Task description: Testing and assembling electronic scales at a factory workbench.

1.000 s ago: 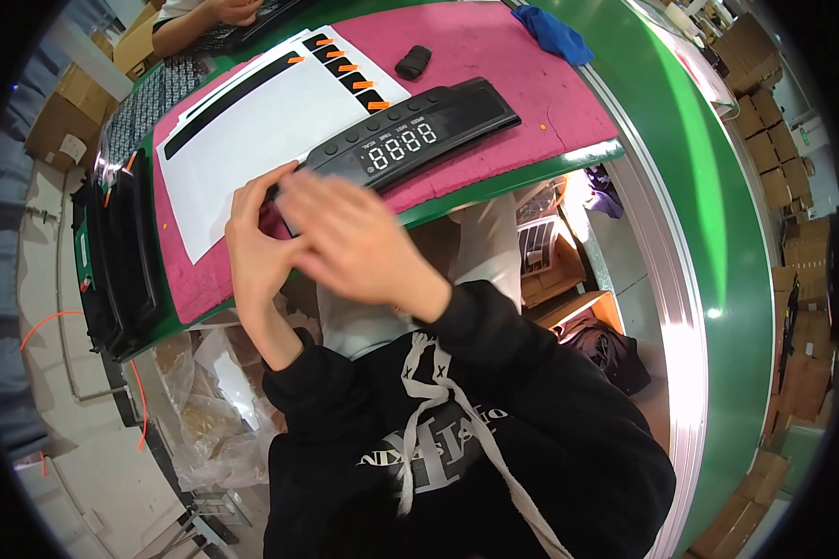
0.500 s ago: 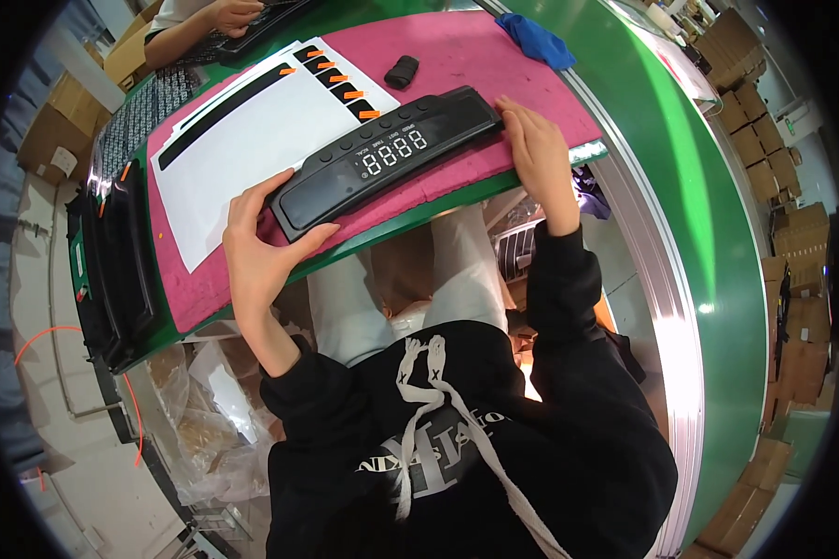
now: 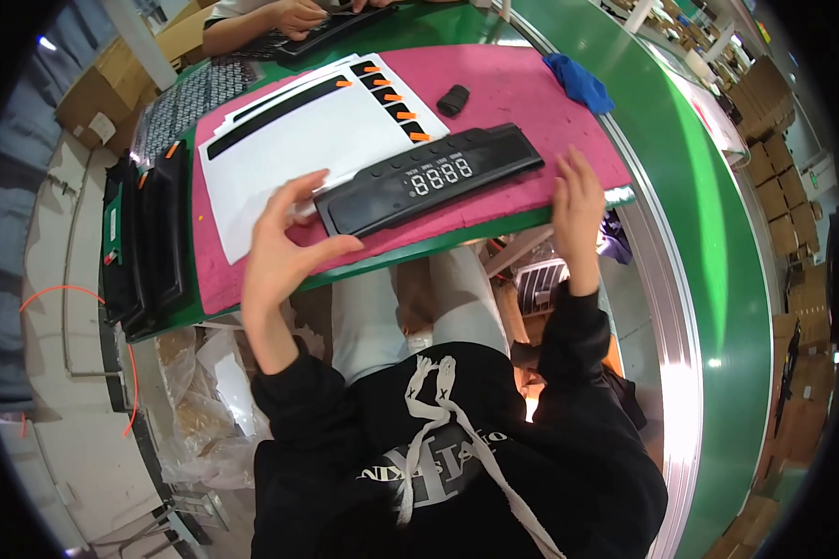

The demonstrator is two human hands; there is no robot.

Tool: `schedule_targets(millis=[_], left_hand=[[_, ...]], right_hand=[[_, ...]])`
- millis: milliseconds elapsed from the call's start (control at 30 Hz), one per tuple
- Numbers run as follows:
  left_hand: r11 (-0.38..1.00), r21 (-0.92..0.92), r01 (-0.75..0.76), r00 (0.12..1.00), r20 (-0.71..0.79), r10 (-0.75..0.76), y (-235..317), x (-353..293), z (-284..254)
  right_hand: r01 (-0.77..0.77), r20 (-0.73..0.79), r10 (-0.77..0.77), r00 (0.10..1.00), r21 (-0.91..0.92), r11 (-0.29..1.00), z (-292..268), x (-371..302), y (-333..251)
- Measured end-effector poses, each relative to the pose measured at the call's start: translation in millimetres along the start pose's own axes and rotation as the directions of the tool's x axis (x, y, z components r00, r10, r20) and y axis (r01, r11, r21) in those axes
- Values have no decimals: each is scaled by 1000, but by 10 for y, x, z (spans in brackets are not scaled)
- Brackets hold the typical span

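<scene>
A long black panel with a lit digit display lies flat on the pink mat. My left hand is at the panel's left end, with the thumb along its near edge and the fingers spread over the corner. My right hand hovers open just off the panel's right end, palm toward it, holding nothing.
White sheets with black strips and orange tabs lie on the mat's left half. A small black part and a blue cloth sit at the back. Black panels are stacked at the left. Another person's hands work at the top. A green conveyor runs on the right.
Both hands were together at the panel's left end, then gripped its two ends. Now the panel lies on the mat and my right hand has come off it.
</scene>
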State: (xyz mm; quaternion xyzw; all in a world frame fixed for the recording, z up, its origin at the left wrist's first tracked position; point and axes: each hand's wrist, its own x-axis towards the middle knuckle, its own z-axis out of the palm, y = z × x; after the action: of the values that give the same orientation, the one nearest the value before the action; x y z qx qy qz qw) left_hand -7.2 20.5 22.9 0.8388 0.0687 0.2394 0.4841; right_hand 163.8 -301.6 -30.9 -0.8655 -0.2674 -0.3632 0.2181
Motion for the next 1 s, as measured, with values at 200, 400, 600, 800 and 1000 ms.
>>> schedule_targets(millis=[200, 400, 600, 800, 1000], left_hand=[[905, 371, 208, 975, -155, -160, 205, 845, -665], [372, 791, 486, 826, -277, -490, -1017, 1594, -493], [388, 724, 570, 782, -334, -526, -670, 1486, -706], [843, 308, 442, 869, -381, -316, -324, 1397, -1060], [857, -514, 28, 975, -175, -137, -166, 1394, -568]], right_hand=[[19, -89, -9, 996, 110, 994, -346, 605, -98], [527, -352, -454, 818, 146, 837, -346, 1548, -809], [703, -55, -714, 697, 243, 668, -464, 2235, -1318], [633, 27, -707, 707, 422, 649, 90, 2399, -1519], [543, -75, -617, 783, 566, 621, 661, 2101, -1715]])
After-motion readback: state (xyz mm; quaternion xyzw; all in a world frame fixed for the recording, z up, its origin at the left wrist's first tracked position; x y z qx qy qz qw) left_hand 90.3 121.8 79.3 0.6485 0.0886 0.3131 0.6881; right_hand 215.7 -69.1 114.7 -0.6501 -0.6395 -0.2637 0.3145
